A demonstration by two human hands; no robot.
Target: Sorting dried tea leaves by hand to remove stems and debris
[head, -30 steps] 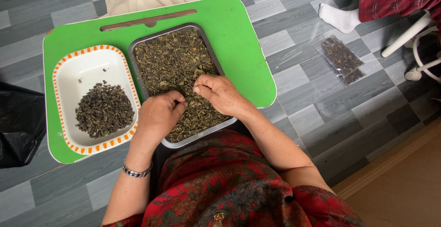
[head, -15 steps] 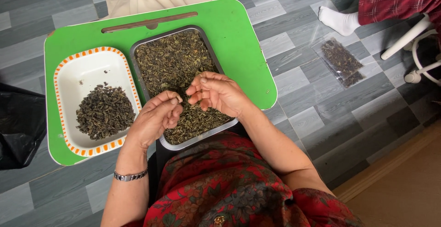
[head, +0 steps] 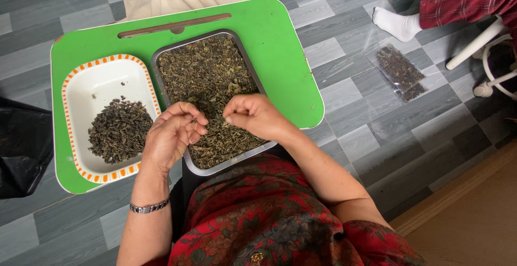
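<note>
- Head view: I see my left hand [head: 171,137] over the near left edge of the metal tray [head: 211,98], fingers [head: 189,116] curled, pinching a small bit of dried leaf.
- My right hand [head: 257,116] hovers over the tray's near right part, fingertips pinched together; what they grasp is too small to tell.
- The dried leaves [head: 207,77] fill the tray on the green surface [head: 280,56].
- Just left stands a white dish [head: 97,85] with an orange rim, holding a darker heap [head: 119,130].

A home room: grey plank floor [head: 355,83], socked foot [head: 396,22], chair legs [head: 474,42].
</note>
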